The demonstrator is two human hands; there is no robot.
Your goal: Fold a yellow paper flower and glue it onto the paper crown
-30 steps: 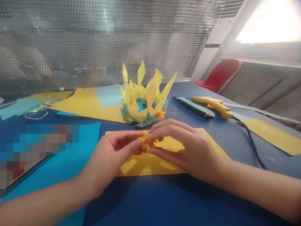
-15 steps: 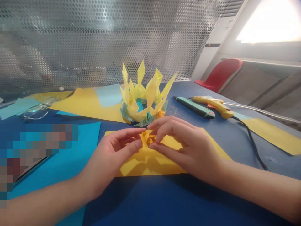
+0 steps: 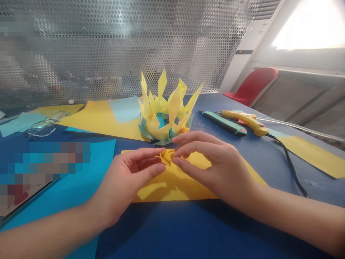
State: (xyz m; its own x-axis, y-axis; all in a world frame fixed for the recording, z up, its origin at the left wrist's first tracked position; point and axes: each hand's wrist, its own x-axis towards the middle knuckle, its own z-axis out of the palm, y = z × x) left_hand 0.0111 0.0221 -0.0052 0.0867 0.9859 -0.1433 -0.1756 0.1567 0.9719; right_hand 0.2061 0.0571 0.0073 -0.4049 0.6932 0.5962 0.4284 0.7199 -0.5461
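Firstly, the blue table [image 3: 151,230] was rather crowded in its far half, and this could cause trouble: a wide sweep of an arm could push something away. Behind it, a perforated metal panel [image 3: 121,54] closed the space, and a red chair [image 3: 252,86] stood beyond, at the right. A blue sheet [image 3: 88,180] lay partly under the left arm [image 3: 59,225], which could drag it by turning. Smaller was the yellow sheet [image 3: 178,190] below both hands.

The yellow paper crown [image 3: 174,104] stood upright just beyond the right fingers, so it limited the way forward; a careless reach could bend its thin points. The right hand [image 3: 219,162] pinched the edge of a folded paper piece [image 3: 167,157] between thumb and finger. The left hand [image 3: 122,180] curved around its other side, thumb and forefinger apart; whether it touched the paper, I could not tell.

To the right lay a yellow glue gun [image 3: 253,124] and, beside it, what seemed a green-and-black cutter [image 3: 223,123]. Glasses [image 3: 41,127] rested at the left, well apart. Smallest was the folded piece itself, above the yellow sheet, between both hands: too strong a pinch could crush its folds, too weak a one could let it drop.
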